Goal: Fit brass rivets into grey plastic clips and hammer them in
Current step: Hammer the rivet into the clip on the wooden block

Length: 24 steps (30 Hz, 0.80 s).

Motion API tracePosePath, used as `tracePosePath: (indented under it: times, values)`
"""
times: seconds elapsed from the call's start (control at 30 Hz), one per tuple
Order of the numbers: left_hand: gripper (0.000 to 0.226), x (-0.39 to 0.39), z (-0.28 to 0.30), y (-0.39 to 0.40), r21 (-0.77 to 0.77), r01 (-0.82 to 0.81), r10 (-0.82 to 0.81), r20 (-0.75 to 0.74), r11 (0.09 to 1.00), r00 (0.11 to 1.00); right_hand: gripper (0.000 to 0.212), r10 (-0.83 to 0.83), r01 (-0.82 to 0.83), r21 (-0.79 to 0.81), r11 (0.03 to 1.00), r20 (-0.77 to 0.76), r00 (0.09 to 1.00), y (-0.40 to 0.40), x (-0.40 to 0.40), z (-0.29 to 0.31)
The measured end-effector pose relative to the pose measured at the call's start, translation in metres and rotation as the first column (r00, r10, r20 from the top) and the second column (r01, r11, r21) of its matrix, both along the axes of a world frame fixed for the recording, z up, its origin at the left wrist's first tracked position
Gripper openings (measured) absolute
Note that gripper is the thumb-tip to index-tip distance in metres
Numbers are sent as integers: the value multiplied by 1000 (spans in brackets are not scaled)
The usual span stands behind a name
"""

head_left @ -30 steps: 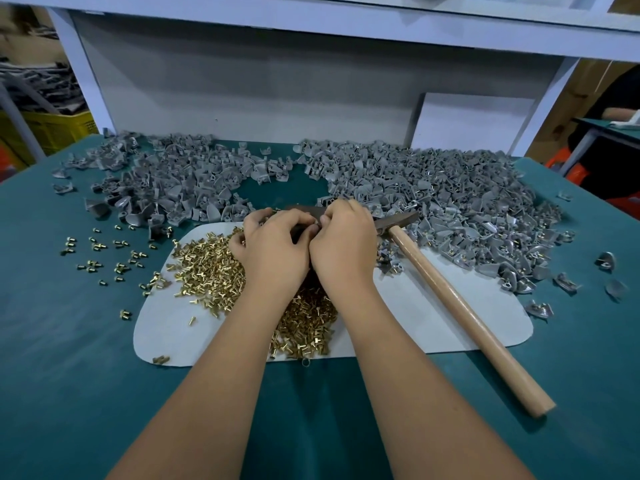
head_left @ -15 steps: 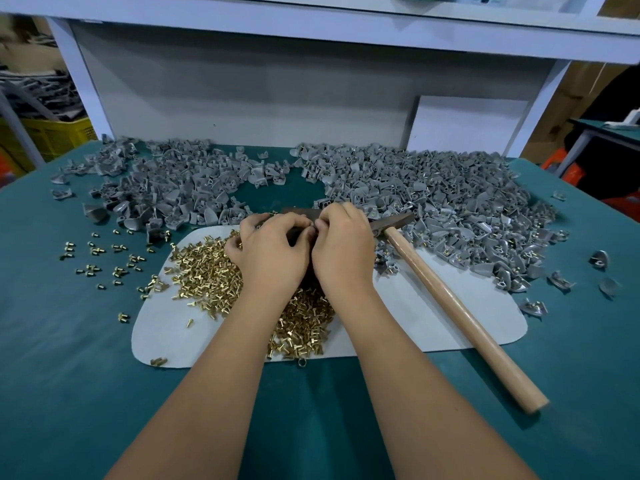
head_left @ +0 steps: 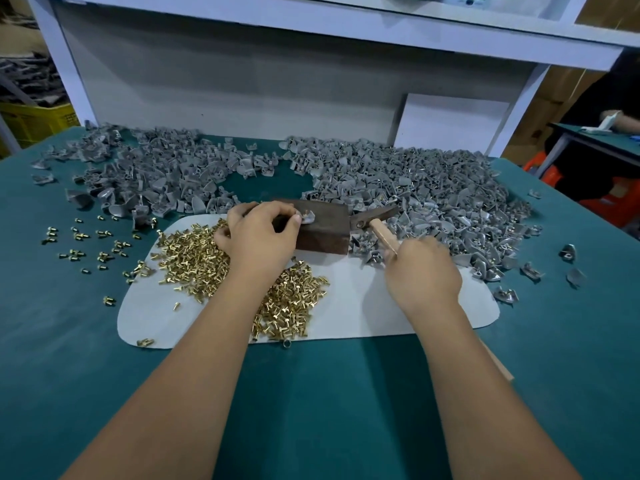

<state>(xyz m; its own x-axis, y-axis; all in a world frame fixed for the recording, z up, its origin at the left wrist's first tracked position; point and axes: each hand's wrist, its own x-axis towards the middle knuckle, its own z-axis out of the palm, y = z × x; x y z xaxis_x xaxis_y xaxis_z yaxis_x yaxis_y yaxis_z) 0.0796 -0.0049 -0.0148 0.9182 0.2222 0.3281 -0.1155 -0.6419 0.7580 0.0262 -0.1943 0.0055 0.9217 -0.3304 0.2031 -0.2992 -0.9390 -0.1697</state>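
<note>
Soft, even light falls from overhead; the green table [head_left: 104,341] is bright enough, with only faint shadows under the forearms. The shelf [head_left: 311,26] above darkens the back panel [head_left: 242,91] beneath it. No harsh glare, just small glints on the brass rivets [head_left: 194,261]. The wide lens bends the edges and stretches the near corners. Far background looks soft and slightly smeared.

Yellow crate [head_left: 33,123], white shelf [head_left: 381,26].
</note>
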Motion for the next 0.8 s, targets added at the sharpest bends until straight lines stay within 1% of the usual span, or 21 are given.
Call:
tracePosePath:
  times: [0.17,0.23,0.27,0.33,0.37,0.4,0.47,0.5,0.6,0.67,0.8]
  values:
    - [6,-1,-2,-1,47,-13,11,38,999,999,22,-53,47,98,994,60,997,4,1,2]
    - [3,0,-3,-2,71,-29,25,58,997,998,18,-66,49,130,990,135,989,6,0,10]
    - [4,0,-3,-2,76,-40,34,71,996,997,18,-55,25,157,987,191,980,8,-2,15]
    - [6,0,-3,-2,85,-59,51,94,995,994,14,16,-85,200,976,323,946,12,-7,25]
    - [8,0,-3,-2,97,-66,56,101,993,993,18,67,-147,189,971,373,925,15,-10,30]
    - [9,-1,-3,-2,110,-71,60,105,991,993,27,126,-203,162,966,394,910,18,-15,35]
    - [10,-1,-3,-3,118,-91,78,107,989,991,46,228,-278,90,956,367,902,27,-22,46]
    - [9,-1,-2,-3,118,-106,94,105,987,990,52,262,-290,36,956,341,903,30,-24,50]
    - [11,-2,-3,-4,128,-118,104,113,985,988,56,298,-279,-102,955,335,894,36,-23,55]
    - [11,-2,-3,-4,120,-113,99,119,986,988,58,305,-271,-143,952,353,885,38,-25,54]
    - [12,-3,-1,-3,174,-134,117,103,976,988,66,378,-343,-173,923,244,893,43,-28,48]
